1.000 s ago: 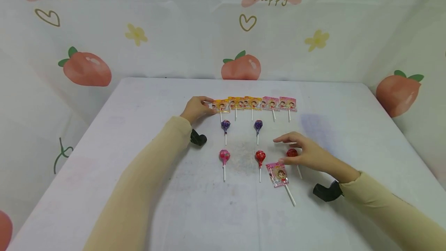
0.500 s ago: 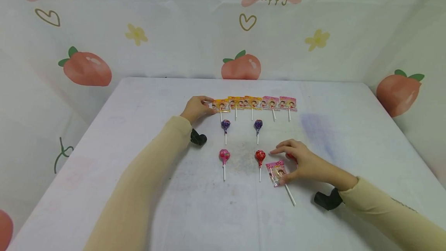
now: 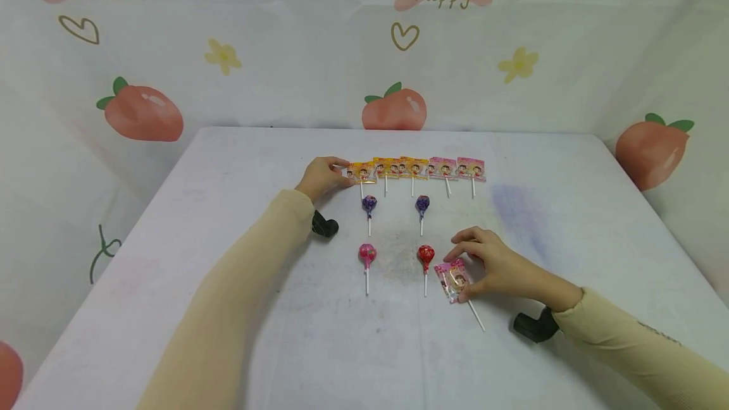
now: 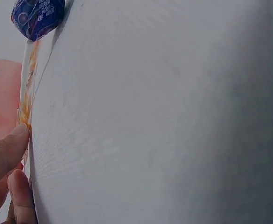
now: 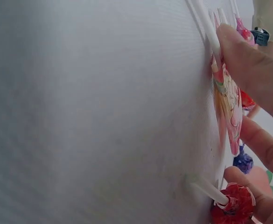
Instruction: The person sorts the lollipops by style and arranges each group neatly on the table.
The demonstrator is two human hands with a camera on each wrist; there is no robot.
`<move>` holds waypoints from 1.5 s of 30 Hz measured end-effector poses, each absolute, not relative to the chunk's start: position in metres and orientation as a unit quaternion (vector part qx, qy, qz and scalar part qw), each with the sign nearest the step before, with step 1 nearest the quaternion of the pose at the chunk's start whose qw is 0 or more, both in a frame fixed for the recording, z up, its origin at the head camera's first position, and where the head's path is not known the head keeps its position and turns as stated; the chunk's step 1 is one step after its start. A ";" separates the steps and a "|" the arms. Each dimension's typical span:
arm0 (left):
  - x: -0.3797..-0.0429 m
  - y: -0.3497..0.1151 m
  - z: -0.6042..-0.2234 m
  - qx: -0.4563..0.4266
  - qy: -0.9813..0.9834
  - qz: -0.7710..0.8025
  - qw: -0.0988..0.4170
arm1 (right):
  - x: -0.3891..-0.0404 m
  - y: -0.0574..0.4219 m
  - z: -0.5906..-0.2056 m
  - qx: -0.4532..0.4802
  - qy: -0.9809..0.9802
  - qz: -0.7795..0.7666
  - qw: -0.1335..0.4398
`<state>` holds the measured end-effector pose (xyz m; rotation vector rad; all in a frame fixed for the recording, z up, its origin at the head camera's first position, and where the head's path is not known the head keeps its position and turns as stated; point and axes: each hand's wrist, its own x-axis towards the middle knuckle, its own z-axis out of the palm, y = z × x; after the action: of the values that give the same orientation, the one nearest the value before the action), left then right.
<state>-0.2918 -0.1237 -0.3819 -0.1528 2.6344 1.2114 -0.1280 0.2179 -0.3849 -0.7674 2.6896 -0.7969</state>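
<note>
A white table point(image 3: 319, 347) stands in front of a cloth point(image 3: 307, 18) with peaches, hearts and yellow flowers on it. Near the back of the table is a row of flat lollipops: three orange ones and then two pink ones point(image 3: 471, 169). In front of the row are two purple lollipops point(image 3: 369, 203), well apart. Closer to the person are a pink ball lollipop point(image 3: 367, 252) and a red lollipop point(image 3: 425, 254). Another red lollipop point(image 5: 234, 205) is behind the right hand point(image 3: 501, 267), which hides it from the head view. A black piece point(image 3: 324, 224) sits by each wrist.

The cloth says "happy" two times. The flat packets have cartoon children on them. The purple ball by the left wrist has little white letters, too blurry to read.

The left hand point(image 3: 321, 177) pinches the end of the leftmost orange packet point(image 3: 364, 171) with its thumb and finger. The right hand has a loose packet point(image 3: 454, 278), a pink one, between thumb and finger, not very wide apart. That packet is just beside the red lollipop, with its stick pointing toward the person. I cannot tell if it touches the table.
</note>
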 end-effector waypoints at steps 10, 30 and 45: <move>-0.291 -0.123 -0.381 -0.061 0.901 0.411 0.126 | -0.132 0.216 -0.386 -0.287 0.909 -0.284 0.105; -0.291 -0.124 -0.381 -0.054 0.902 0.410 0.124 | -0.137 0.214 -0.369 -0.272 0.893 -0.338 0.119; -0.293 -0.124 -0.382 -0.061 0.902 0.409 0.129 | -0.146 0.215 -0.363 -0.245 0.868 -0.418 0.111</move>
<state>-0.2928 -0.1240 -0.3824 -0.1779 2.6214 1.1882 -0.1461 0.2146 -0.3627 -0.7185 2.5499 -1.2274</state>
